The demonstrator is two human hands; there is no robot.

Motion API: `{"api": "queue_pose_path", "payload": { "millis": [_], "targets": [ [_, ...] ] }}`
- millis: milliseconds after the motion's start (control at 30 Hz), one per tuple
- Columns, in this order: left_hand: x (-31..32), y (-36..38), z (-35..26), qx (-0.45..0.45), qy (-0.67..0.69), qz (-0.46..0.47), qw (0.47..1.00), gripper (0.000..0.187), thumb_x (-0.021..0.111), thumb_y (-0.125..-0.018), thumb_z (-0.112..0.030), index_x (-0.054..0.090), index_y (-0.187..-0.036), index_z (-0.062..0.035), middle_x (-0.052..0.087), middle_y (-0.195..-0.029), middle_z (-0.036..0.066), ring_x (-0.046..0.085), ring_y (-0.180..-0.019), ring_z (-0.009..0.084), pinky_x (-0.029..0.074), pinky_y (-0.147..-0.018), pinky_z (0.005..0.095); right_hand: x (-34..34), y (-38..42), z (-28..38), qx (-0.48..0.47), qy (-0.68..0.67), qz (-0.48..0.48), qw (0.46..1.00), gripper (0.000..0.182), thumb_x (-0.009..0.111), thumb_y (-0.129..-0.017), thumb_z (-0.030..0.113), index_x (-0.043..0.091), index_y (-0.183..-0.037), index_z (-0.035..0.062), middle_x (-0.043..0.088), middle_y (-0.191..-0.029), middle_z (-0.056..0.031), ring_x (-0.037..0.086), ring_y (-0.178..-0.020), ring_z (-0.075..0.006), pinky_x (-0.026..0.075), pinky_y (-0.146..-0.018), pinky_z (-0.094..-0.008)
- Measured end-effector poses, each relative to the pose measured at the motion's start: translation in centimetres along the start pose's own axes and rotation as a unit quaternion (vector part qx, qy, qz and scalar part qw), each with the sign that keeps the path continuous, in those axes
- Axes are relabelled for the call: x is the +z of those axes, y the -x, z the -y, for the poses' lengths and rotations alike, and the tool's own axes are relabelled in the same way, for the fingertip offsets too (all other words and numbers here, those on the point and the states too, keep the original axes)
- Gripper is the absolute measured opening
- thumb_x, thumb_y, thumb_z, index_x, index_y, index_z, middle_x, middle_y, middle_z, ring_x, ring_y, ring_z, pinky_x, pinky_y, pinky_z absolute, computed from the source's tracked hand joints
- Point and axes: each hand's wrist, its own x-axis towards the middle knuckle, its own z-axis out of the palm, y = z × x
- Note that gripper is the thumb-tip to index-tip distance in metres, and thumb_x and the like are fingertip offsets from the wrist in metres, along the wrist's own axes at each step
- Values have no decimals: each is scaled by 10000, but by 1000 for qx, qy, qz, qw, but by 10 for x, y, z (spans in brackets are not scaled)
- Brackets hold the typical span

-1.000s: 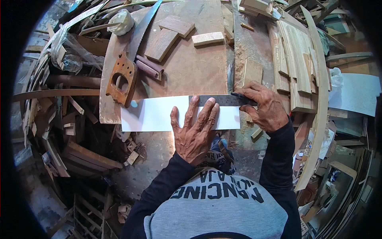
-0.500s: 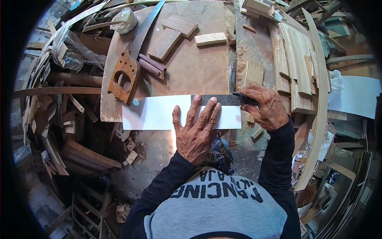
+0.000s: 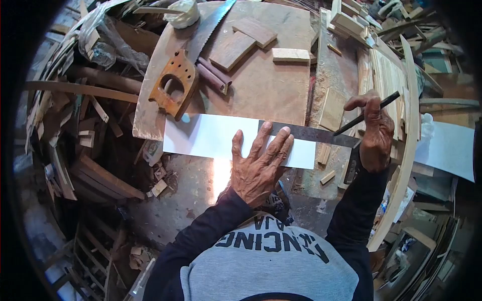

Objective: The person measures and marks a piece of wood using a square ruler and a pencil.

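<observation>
My left hand (image 3: 258, 168) lies flat with fingers spread, pressing on a white sheet (image 3: 211, 135) and on the dark steel ruler (image 3: 306, 133) along the sheet's far edge. The ruler reaches past the sheet's right end. My right hand (image 3: 375, 138) is raised at the right, closed around a black pencil (image 3: 364, 114). The pencil slants down to the left, its tip close over the ruler's right part, and its other end points up and to the right.
A handsaw (image 3: 175, 85) with a wooden handle rests on the board (image 3: 281, 95), beside brown rolled pieces (image 3: 215, 76) and flat wood blocks (image 3: 233, 50). Stacked wood strips (image 3: 384, 67) and a long curved strip (image 3: 410, 125) stand at the right. Wood scraps (image 3: 108, 183) crowd the left.
My right hand has drawn back to the right from the ruler's end and lifted, and the pencil now shows clearly in it. My left hand keeps its place on sheet and ruler. The view has shifted and tilted.
</observation>
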Motion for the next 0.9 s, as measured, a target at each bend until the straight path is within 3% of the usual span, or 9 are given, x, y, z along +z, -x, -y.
{"api": "queue_pose_path", "payload": {
  "millis": [100,133,267,400,533,633,700,800,900],
  "targets": [
    [4,1,1,1,15,-11,1000,657,667,-843,-296,466,-1463,-211,392,-1553,-27,258,-1485,234,24,-1180,597,17,-5,6,25,-39,23,999,421,480,-1055,374,635,-891,18,590,-809,-25,523,-798,-104,426,-759,-263],
    [3,1,1,0,18,-9,1000,654,665,-846,-292,465,-1463,-210,390,-1554,-27,256,-1486,235,22,-1180,598,26,-8,11,14,-21,19,999,351,559,-1025,330,654,-905,14,620,-795,-32,553,-742,-117,451,-692,-276],
    [8,3,3,3,20,-10,1000,650,663,-849,-292,463,-1462,-214,377,-1561,-27,238,-1494,234,11,-1179,611,53,-19,22,-96,11,128,987,185,679,-938,192,676,-931,7,674,-799,-110,629,-665,-193,486,-601,-324],
    [9,3,3,2,21,-5,1000,632,668,-851,-329,485,-1445,-215,353,-1573,-29,212,-1502,228,6,-1177,625,74,-26,24,-134,26,209,968,162,647,-946,180,662,-958,19,671,-800,-129,656,-693,-253,504,-625,-361],
    [10,5,5,9,55,-1,998,589,601,-890,-277,473,-1457,-177,307,-1601,5,203,-1508,259,78,-1141,668,91,-33,13,-256,103,216,936,171,634,-949,200,650,-983,33,661,-816,-149,662,-749,-331,512,-669,-408],
    [12,7,6,12,57,7,998,583,594,-886,-253,479,-1453,-176,290,-1608,18,175,-1515,268,78,-1137,677,101,-33,13,-247,60,226,941,101,662,-928,124,636,-949,29,633,-729,-116,637,-640,-259,480,-583,-365],
    [12,7,7,17,61,0,998,577,586,-884,-236,486,-1449,-176,285,-1609,26,160,-1519,275,75,-1135,682,104,-33,11,-253,80,227,937,113,658,-932,135,627,-949,29,627,-719,-121,632,-632,-271,475,-581,-375],
    [11,6,6,19,-9,3,1000,577,644,-871,-403,532,-1412,-235,414,-1520,3,156,-1515,261,67,-1145,679,105,-34,12,-265,97,230,931,127,653,-936,150,622,-952,27,622,-717,-128,631,-633,-286,471,-580,-383],
    [9,6,6,20,-16,-1,1000,566,649,-867,-397,549,-1397,-225,433,-1508,5,173,-1510,264,79,-1143,680,106,-34,10,-282,119,228,924,132,654,-934,149,620,-950,23,611,-699,-131,627,-627,-292,469,-575,-384]
  ]
}}
